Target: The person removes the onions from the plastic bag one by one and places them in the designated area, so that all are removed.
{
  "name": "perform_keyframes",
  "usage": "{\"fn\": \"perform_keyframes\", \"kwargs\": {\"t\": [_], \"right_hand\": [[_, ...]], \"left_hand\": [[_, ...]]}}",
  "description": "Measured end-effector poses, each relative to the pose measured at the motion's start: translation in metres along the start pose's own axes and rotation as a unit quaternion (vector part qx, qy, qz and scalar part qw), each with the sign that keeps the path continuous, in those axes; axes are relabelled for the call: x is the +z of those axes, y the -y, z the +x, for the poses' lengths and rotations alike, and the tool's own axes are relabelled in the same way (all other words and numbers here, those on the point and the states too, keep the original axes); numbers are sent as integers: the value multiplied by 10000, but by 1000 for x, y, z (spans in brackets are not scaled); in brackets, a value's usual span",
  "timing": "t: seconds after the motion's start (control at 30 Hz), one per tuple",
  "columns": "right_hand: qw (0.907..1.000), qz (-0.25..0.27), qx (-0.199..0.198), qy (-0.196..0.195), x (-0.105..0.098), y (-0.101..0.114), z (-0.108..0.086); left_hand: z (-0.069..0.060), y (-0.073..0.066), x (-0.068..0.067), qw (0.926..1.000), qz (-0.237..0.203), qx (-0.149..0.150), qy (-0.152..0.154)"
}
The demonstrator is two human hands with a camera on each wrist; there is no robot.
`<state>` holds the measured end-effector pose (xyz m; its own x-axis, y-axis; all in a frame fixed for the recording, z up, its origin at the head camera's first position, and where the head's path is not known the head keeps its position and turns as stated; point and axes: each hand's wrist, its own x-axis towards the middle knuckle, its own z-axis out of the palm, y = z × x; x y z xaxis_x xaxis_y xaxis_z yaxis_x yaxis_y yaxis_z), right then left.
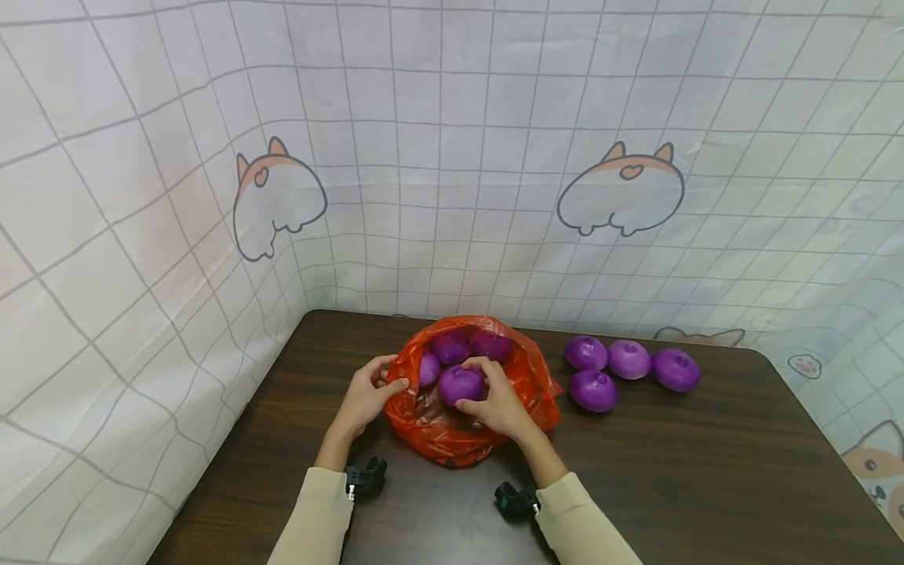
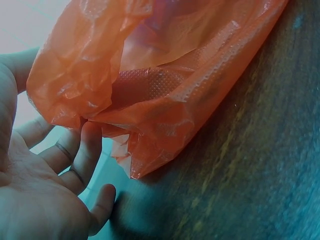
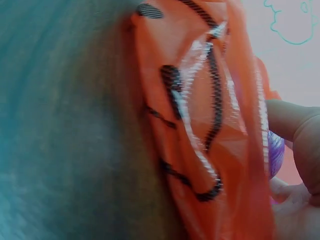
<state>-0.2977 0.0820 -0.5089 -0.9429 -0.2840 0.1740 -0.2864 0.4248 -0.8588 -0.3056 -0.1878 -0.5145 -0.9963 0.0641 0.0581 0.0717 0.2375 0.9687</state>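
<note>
Cloth [image 1: 106,259], white and gridded, hangs along the left side and back of a dark wooden table [image 1: 706,479]. Next, we see the left hand [image 1: 362,398], thumb and fingers bent partway about the left rim of one red plastic bag [image 1: 452,451]. Within its wide mouth we count four purple balls: three grouped toward the back and left, plus a nearer ball [image 1: 459,387] gripped between the curled thumb and fingers of the right hand [image 1: 503,402]. Just right of the bag, near the back edge, we count four loose purple balls [image 1: 629,359], three in a row and one in front. Farther right, we find a wide stretch of tabletop reaching its rounded back corner and slanting right edge.
</note>
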Motion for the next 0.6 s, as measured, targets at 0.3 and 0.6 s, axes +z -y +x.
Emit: {"fn": "perform_keyframes", "kwargs": {"t": [0.3,0.6], "right_hand": [[9997,130,-80,-168,-12,11,-1],[9994,311,5,-133,-24,21,-3]], "left_hand": [[2,0,0,10000,-71,-6,-7],[1,-1,0,10000,-76,11,25]]}}
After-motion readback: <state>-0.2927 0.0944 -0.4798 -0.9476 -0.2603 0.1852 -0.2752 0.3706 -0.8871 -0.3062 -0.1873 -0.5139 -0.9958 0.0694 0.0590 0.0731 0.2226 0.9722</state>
